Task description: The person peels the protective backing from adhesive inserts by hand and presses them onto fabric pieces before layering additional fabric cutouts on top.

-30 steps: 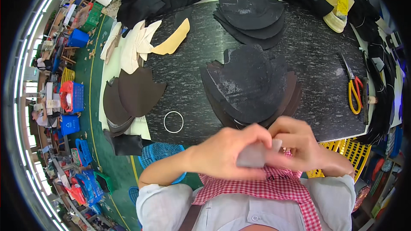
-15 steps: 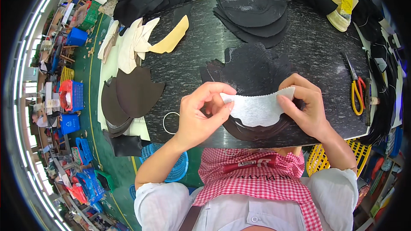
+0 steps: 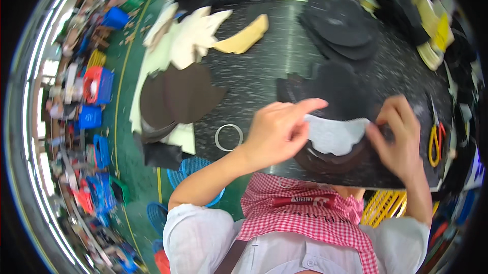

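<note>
A pale grey curved shoe-upper piece [image 3: 335, 135] with a toothed upper edge lies over dark brown cut pieces [image 3: 325, 163] near the table's front edge. At its left end is my left hand [image 3: 277, 134], index finger stretched out and apart from the thumb, the other fingers curled. My right hand [image 3: 399, 137], blurred, is by the right end, thumb tip close to the corner and fingers apart from it. Just beyond lie black cut pieces [image 3: 338, 88]. A white ring [image 3: 229, 138], perhaps a roll of tape, lies left of my left hand.
Brown pieces [image 3: 178, 93] are stacked at the left, with cream pieces [image 3: 195, 35] and a yellow curved piece [image 3: 244, 37] beyond. Black pieces [image 3: 340, 25] are piled at the back. Scissors with yellow and red handles [image 3: 434, 144] lie at the right. A blue basket [image 3: 190, 170] stands below the table.
The grey piece, pinched between both hands before, now lies lower on the brown pieces, and the fingers have spread from its ends. The whole view has shifted, moving the table rightward.
</note>
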### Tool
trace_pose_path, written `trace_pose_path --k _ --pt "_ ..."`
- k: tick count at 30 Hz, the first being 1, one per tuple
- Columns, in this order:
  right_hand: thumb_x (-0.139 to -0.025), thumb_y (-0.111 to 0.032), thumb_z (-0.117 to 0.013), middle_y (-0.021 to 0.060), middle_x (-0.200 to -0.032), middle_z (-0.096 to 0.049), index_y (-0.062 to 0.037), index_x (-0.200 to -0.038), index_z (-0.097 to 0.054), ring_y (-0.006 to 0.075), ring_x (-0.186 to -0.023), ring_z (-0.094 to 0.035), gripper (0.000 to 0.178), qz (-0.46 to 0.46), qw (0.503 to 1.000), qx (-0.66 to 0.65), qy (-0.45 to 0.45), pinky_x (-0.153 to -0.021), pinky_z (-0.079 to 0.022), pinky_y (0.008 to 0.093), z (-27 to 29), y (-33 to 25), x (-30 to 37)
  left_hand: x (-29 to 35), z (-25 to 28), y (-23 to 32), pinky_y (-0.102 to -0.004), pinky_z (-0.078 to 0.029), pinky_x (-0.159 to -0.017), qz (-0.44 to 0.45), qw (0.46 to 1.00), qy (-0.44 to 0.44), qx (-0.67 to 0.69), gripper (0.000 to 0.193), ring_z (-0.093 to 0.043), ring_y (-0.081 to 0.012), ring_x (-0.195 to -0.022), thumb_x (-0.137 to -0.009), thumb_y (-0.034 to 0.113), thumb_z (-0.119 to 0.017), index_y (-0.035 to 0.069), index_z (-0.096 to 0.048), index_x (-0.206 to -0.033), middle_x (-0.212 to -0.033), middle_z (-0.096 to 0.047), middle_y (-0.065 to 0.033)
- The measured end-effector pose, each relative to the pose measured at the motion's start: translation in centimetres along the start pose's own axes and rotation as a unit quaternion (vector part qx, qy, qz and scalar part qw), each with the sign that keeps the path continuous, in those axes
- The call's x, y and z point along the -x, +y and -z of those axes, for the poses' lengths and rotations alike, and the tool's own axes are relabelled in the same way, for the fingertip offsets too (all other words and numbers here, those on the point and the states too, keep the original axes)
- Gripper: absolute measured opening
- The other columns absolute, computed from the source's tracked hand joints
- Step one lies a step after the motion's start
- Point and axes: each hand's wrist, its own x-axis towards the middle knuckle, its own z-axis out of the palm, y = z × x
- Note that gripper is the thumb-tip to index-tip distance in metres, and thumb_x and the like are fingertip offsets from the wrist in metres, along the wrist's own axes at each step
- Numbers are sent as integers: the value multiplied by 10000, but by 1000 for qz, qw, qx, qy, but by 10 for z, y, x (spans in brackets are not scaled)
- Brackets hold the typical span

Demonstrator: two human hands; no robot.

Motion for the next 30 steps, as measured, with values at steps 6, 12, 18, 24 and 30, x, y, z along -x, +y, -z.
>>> trace_pose_path --k 6,12,18,24,30 --pt "-705 -459 -678 165 -1424 -375 -25 -1320 -428 310 -1333 -349 793 170 967 19 -191 -1091 -251 467 -35 -31 20 26 66 -5 -359 -438 -663 -22 936 53 -346 390 -577 -235 -711 -675 100 -719 105 -604 -1047 -846 -608 -54" --pt "-667 -367 -720 168 -1420 -383 -25 -1309 -439 316 -1329 -360 780 155 971 5 -184 -1089 -253 473 -32 -36 19 90 162 -67 -475 -231 -1079 -14 889 -36 -456 270 -589 -303 -1051 -684 31 -708 79 -616 -933 -1080 -642 -114" --pt "-690 -128 -734 113 -908 -603 -22 -940 -644 273 -798 -592 286 160 974 -157 -25 -727 -468 410 -5 -46 -4 13 118 -13 -403 -476 -898 -47 958 262 -103 146 -651 -162 -849 -788 -9 -667 40 -684 -924 -916 -694 -76" --pt "-761 -39 -697 123 -838 -600 -3 -911 -624 237 -696 -599 170 48 952 -277 123 -597 -480 297 -7 -62 -15 -10 1 46 -461 -485 -897 -232 963 138 2 411 -625 -353 -1011 -714 -69 -591 -73 -597 -1125 -1070 -629 -216" --pt "-751 8 -645 119 -802 -583 13 -848 -597 213 -682 -600 109 -8 943 -295 155 -575 -473 291 -12 -47 2 -10 -6 54 -311 -508 -821 -89 979 58 175 285 -627 -260 -985 -808 -46 -604 -28 -628 -1092 -1074 -619 -194"
